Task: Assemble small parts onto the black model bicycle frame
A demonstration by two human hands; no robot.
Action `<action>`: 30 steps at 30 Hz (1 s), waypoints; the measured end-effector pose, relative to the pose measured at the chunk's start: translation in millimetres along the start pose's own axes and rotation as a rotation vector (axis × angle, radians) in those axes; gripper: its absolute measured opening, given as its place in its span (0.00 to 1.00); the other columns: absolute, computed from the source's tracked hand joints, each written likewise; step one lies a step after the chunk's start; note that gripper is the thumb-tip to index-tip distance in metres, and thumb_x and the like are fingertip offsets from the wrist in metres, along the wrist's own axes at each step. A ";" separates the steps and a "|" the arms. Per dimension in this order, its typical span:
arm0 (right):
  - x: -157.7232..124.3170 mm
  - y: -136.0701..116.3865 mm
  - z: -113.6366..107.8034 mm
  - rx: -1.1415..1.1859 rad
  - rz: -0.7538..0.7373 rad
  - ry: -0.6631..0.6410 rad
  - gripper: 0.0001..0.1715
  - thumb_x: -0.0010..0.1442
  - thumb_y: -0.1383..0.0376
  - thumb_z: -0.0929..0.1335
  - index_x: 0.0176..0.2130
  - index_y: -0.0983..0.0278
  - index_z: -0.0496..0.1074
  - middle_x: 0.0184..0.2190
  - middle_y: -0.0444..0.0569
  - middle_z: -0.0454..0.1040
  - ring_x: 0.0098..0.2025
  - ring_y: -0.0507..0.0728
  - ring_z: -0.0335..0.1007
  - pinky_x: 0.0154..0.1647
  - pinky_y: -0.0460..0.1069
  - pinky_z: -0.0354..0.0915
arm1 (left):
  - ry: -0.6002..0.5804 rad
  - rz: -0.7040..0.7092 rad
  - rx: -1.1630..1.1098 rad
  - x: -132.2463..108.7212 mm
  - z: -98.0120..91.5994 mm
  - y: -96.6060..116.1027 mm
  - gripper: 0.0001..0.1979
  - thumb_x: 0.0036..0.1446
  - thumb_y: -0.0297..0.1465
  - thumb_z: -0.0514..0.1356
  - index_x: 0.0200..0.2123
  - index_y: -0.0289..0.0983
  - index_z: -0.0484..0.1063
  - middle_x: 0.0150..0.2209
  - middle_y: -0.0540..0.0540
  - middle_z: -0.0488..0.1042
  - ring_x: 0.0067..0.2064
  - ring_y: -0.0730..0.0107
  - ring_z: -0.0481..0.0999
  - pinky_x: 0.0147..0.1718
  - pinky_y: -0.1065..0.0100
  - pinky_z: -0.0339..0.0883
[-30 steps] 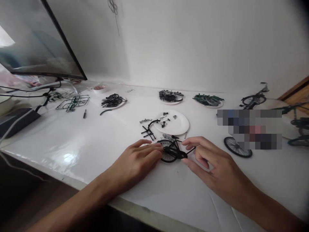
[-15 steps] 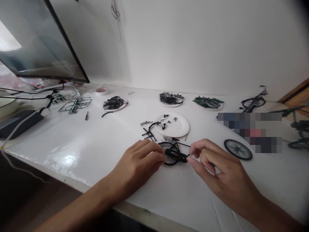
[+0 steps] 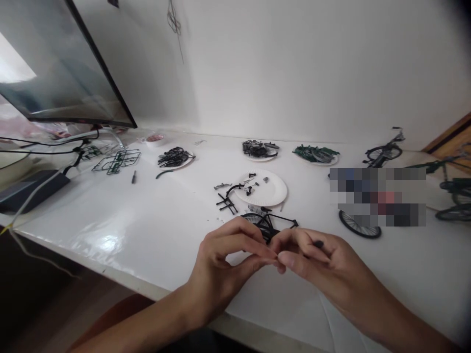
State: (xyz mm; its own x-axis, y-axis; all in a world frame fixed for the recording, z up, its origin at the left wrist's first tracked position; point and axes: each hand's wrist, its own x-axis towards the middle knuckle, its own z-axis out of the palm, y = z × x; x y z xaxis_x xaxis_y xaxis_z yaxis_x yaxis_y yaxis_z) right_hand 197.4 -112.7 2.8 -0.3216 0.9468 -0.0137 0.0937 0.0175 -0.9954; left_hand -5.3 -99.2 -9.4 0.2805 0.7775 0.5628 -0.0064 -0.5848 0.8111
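My left hand (image 3: pixel 230 255) and my right hand (image 3: pixel 320 257) meet fingertip to fingertip, both pinched closed. Whatever lies between the tips is too small or too hidden to name. A small dark end (image 3: pixel 318 243) pokes out among the curled fingers of my right hand; the rest of it is covered. Just behind my hands a black model bicycle frame (image 3: pixel 281 217) with a rear wheel lies on the table, partly blocked by my fingers. A loose spoked wheel (image 3: pixel 359 224) lies to the right.
A white paper plate (image 3: pixel 274 191) carries small black and grey parts, with a black cross-shaped piece (image 3: pixel 227 203) beside it. Plates of black parts (image 3: pixel 174 157) and green parts (image 3: pixel 314 154) stand behind. Left are green sprues (image 3: pixel 117 161) and a monitor (image 3: pixel 66 63); model bicycles (image 3: pixel 384 149) stand right.
My hands have come together in front of the bicycle frame; the right one has left the frame's front end. Fingertips that were apart now meet. The frame stays on the table.
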 end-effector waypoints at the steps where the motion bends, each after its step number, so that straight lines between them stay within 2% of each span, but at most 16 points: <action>1: 0.2 0.8 -0.2 0.033 0.009 -0.008 0.27 0.63 0.60 0.70 0.25 0.61 0.49 0.38 0.47 0.76 0.37 0.53 0.72 0.40 0.49 0.70 | -0.003 0.006 0.012 0.1 0.3 0.2 0.04 0.62 0.29 0.66 0.35 0.35 0.81 0.34 0.44 0.74 0.35 0.71 0.76 0.33 0.68 0.74; 10: 4.2 0.8 3.6 0.178 0.068 0.043 0.28 0.60 0.63 0.72 0.24 0.61 0.49 0.35 0.46 0.76 0.32 0.51 0.73 0.36 0.47 0.70 | -0.021 0.016 -0.007 -0.3 3.1 -1.6 0.02 0.61 0.25 0.66 0.36 0.33 0.80 0.37 0.43 0.77 0.38 0.70 0.79 0.35 0.68 0.76; 19: 2.1 3.4 1.2 0.174 0.083 0.034 0.28 0.61 0.63 0.72 0.24 0.61 0.49 0.35 0.45 0.77 0.32 0.51 0.74 0.37 0.47 0.70 | -0.036 0.026 0.040 -0.6 1.0 -2.0 0.03 0.61 0.24 0.65 0.36 0.34 0.81 0.36 0.43 0.77 0.37 0.70 0.78 0.34 0.68 0.75; 25: 3.5 -0.8 3.7 0.138 0.138 0.074 0.30 0.59 0.62 0.73 0.24 0.61 0.49 0.34 0.45 0.77 0.31 0.52 0.73 0.36 0.48 0.69 | -0.061 0.103 0.177 -4.4 -1.6 -6.3 0.05 0.61 0.23 0.65 0.39 0.35 0.80 0.38 0.44 0.77 0.36 0.72 0.78 0.33 0.70 0.73; 30: 4.1 -2.7 5.7 0.070 0.163 0.102 0.30 0.57 0.64 0.73 0.23 0.60 0.48 0.33 0.46 0.78 0.31 0.52 0.73 0.36 0.49 0.68 | -0.174 0.236 0.376 -5.9 -8.0 -6.9 0.09 0.64 0.20 0.61 0.43 0.37 0.77 0.41 0.46 0.76 0.40 0.72 0.75 0.41 0.66 0.68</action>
State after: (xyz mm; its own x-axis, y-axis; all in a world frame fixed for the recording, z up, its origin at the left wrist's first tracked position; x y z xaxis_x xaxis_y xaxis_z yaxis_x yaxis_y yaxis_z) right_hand 190.5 -110.7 4.8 -0.2102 0.9629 -0.1693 0.0701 -0.1579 -0.9850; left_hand -14.6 -97.9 -17.0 0.4704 0.5820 0.6634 0.2495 -0.8088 0.5326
